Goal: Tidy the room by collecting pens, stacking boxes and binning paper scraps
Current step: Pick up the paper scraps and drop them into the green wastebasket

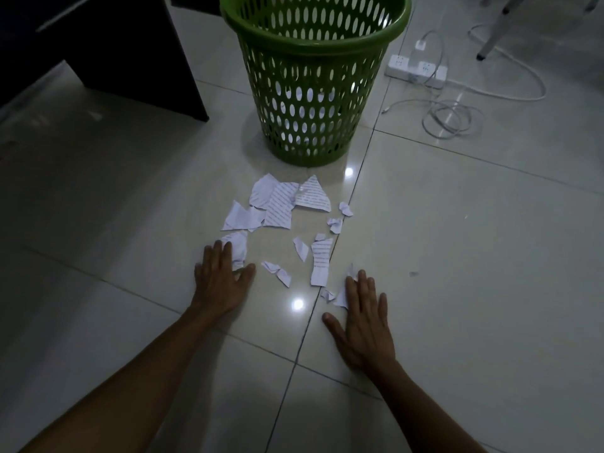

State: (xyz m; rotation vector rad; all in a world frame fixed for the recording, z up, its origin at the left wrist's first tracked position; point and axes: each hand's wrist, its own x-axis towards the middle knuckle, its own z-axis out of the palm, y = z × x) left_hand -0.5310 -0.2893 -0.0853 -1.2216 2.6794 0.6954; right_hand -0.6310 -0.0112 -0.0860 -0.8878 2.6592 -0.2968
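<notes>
Several torn scraps of lined white paper [279, 209] lie scattered on the pale tiled floor, just in front of a green perforated plastic bin [313, 93]. My left hand [220, 277] lies flat on the floor with straight fingers, its fingertips on a scrap [238, 245] at the left edge of the litter. My right hand [364, 318] is also flat, fingers straight, pressing on a small scrap [341, 297] at the right edge. A long strip [320, 261] and smaller bits lie between the two hands. Some white paper shows through the bin's holes.
A dark desk panel [130, 53] stands at the back left. A white power strip [415, 70] with coiled white cables [447, 119] lies on the floor right of the bin. Chair legs [490, 40] show at the top right.
</notes>
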